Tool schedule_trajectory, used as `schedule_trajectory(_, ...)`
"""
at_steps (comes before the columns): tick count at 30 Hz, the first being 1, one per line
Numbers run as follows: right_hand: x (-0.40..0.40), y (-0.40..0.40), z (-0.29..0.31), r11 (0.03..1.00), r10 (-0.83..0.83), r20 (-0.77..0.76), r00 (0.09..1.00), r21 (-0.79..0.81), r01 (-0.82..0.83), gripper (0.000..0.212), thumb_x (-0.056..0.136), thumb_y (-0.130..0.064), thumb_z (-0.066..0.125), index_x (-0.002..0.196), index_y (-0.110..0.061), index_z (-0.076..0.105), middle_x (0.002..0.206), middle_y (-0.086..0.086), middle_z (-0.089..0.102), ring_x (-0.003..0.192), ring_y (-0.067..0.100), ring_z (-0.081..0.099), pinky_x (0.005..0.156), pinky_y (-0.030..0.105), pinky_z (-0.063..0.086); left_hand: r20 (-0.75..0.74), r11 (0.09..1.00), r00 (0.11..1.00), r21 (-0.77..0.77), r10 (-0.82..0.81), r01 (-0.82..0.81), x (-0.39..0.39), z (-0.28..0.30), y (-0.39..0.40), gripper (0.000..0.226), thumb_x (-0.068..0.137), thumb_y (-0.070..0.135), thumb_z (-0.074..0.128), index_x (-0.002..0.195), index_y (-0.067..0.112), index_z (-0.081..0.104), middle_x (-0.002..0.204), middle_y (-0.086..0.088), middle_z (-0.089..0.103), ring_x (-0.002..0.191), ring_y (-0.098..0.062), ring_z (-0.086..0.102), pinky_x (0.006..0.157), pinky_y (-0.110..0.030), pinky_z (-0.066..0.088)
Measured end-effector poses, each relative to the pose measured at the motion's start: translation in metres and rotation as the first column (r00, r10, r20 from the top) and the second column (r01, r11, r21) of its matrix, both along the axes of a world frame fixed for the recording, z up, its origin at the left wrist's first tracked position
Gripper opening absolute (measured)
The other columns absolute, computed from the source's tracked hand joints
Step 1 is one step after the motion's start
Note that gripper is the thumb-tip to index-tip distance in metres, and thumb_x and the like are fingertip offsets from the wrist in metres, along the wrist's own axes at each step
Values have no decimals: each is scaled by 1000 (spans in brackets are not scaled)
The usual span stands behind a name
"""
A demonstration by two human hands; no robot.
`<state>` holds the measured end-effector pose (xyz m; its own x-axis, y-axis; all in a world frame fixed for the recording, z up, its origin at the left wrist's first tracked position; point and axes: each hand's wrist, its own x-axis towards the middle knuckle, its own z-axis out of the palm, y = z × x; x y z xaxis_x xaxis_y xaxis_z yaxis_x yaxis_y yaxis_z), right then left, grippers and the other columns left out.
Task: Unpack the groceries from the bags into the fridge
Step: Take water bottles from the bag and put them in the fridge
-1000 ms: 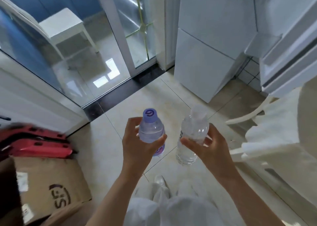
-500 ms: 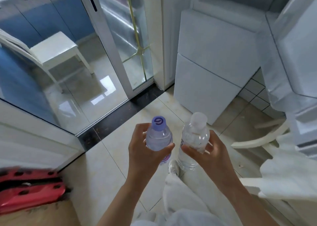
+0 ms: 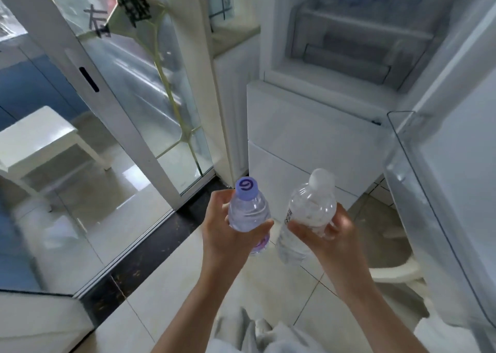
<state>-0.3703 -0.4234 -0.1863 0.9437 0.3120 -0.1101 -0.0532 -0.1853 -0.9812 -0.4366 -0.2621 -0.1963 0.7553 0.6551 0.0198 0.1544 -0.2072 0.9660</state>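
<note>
My left hand (image 3: 222,234) grips a small clear water bottle with a purple cap (image 3: 248,210). My right hand (image 3: 326,234) grips a second clear bottle with a white cap (image 3: 308,215). Both bottles are upright, side by side at chest height. Straight ahead stands the white fridge (image 3: 308,135); its upper compartment (image 3: 349,44) is open, with shelves and a drawer visible inside. The open fridge door (image 3: 456,165) with a clear door bin (image 3: 410,181) is at my right.
A glass sliding door (image 3: 128,116) with a white frame runs along the left. Behind the glass is a white stool (image 3: 35,138). A white chair (image 3: 394,269) stands low at the right, under the fridge door. Tiled floor lies below.
My view has tilted up and moved closer to the fridge; the open compartment and door bin now show. The cardboard box and red items at left have left the view. Both bottles stay in my hands.
</note>
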Motion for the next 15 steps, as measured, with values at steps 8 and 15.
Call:
schedule_trajectory(8,93,51,21,977,-212,64,975,53,209,67,50,-44,84,110,-26,61,100,-10,70,90,5,67,75,24,55,78,989,986,0,-150,150,126,8,61,65,52,11,93,89,42,50,86,15,66,77,-7,67,66,-22,55)
schedule_trajectory(15,182,100,40,918,-393,75,917,89,386,63,55,-39,82,113,-28,58,103,-14,68,91,-3,64,69,14,51,111,934,928,62,-356,351,242,34,122,67,52,23,94,100,39,51,93,12,69,84,-8,69,72,-28,59)
